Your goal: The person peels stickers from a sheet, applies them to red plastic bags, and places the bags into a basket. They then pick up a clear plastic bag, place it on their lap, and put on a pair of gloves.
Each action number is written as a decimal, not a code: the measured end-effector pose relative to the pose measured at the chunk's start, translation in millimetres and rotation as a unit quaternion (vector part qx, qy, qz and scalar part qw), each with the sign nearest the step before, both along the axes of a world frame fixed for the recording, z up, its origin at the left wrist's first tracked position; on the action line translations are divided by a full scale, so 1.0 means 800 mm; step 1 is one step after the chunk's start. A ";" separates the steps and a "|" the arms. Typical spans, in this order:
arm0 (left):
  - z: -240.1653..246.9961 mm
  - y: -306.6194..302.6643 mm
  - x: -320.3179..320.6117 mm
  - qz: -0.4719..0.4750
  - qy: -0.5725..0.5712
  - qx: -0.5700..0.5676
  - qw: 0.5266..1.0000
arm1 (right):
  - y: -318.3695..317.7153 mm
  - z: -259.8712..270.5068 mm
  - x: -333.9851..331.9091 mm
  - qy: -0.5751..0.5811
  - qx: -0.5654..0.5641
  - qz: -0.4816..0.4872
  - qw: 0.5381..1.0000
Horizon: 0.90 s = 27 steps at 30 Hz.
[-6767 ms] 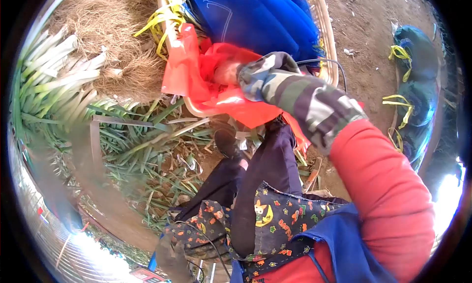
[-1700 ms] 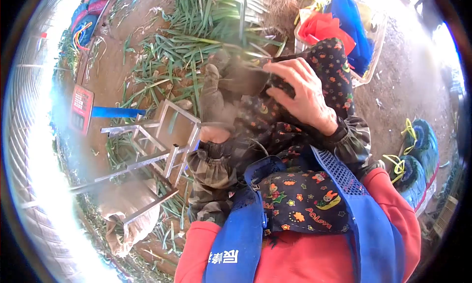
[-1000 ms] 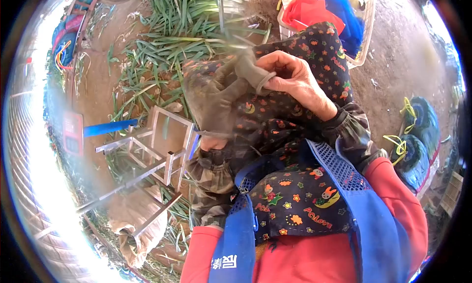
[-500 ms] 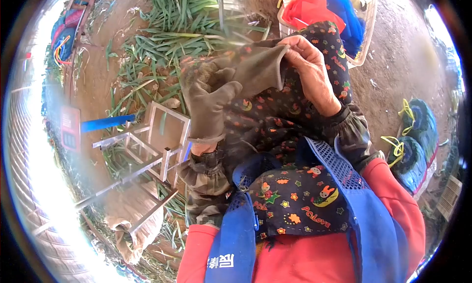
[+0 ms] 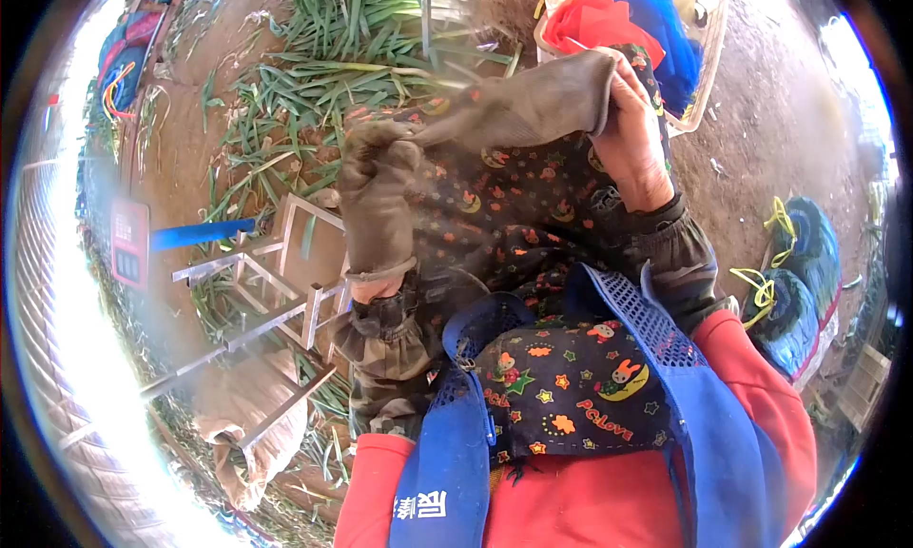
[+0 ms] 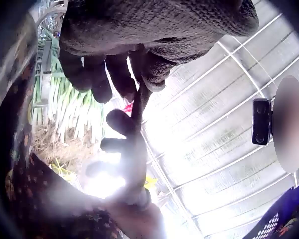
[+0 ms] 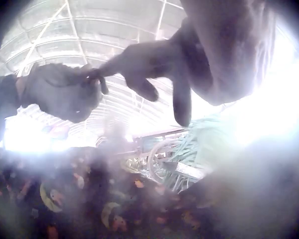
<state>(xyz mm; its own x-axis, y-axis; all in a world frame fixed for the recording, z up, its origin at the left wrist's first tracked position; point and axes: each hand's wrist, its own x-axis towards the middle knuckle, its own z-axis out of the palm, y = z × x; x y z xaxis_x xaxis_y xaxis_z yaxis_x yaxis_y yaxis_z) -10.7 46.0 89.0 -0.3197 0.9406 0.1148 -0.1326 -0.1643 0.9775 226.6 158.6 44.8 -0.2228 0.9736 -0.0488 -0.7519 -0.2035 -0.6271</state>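
Note:
A loose grey-brown glove (image 5: 533, 106) is stretched between both hands above the apron-covered lap. My left hand (image 5: 380, 201), wearing a similar glove, pinches its finger end with curled fingers. The bare right hand (image 5: 632, 139) grips the loose glove's cuff, partly hidden behind it. In the left wrist view the gloved left hand (image 6: 154, 30) holds one fingertip of the loose glove (image 6: 132, 159), whose other fingers hang free. The right wrist view has the loose glove (image 7: 149, 59) between the left hand (image 7: 65, 94) and the right hand (image 7: 229, 45).
A basket (image 5: 714, 63) with red and blue cloth stands beyond the right knee. Green stalks (image 5: 333, 101) cover ground ahead. At the left are a metal frame (image 5: 314, 315), a blue bar (image 5: 203, 234) and a pale sack (image 5: 252, 415). Dark bundles with yellow ties (image 5: 808, 253) lie at right.
The right hand left the red cloth in the basket and took hold of the loose glove's cuff. Lately it moved up and right, drawing the glove out, while the left fingers closed on its end.

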 end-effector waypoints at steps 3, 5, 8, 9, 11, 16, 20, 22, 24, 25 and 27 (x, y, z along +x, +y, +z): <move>0.021 -0.010 0.003 0.035 -0.058 -0.001 0.998 | 0.005 -0.002 0.008 0.012 0.025 -0.015 1.000; 0.020 -0.011 0.002 0.041 -0.086 0.006 0.995 | 0.002 0.000 0.007 0.030 0.011 -0.008 0.999; 0.018 -0.011 -0.010 0.022 -0.117 -0.018 0.993 | -0.001 0.006 0.003 0.037 -0.008 -0.010 0.999; 0.023 -0.006 -0.007 0.039 -0.104 -0.024 0.993 | -0.001 0.009 0.001 0.036 -0.013 -0.013 0.999; 0.025 0.008 -0.006 0.065 -0.054 -0.023 0.996 | -0.001 0.015 -0.002 -0.013 0.008 0.001 1.000; 0.044 0.027 0.008 -0.002 0.106 -0.056 0.993 | 0.008 0.022 -0.031 -0.169 0.138 0.049 0.975; 0.045 0.031 0.055 -0.059 0.182 -0.139 0.972 | -0.005 0.038 -0.057 -0.220 0.183 0.123 0.950; 0.029 0.034 0.064 -0.053 0.236 -0.143 0.960 | -0.011 0.046 -0.060 -0.252 0.203 0.136 0.936; 0.032 0.032 0.067 -0.077 0.056 -0.189 0.977 | -0.016 0.049 -0.058 -0.261 0.197 0.144 0.934; 0.035 0.032 0.069 -0.089 -0.035 -0.210 0.973 | -0.015 0.045 -0.057 -0.263 0.192 0.143 0.935; 0.038 0.032 0.067 -0.042 0.030 -0.204 0.978 | -0.011 0.035 -0.055 -0.272 0.192 0.132 0.933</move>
<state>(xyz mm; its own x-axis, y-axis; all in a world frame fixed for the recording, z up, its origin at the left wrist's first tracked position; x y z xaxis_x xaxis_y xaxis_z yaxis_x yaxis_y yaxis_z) 43.1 71.9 119.4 -0.2436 0.9346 -0.2593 -0.0700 0.2497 0.9658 182.8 149.8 73.0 -0.5017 0.8571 0.1171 -0.2556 -0.0176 -0.9666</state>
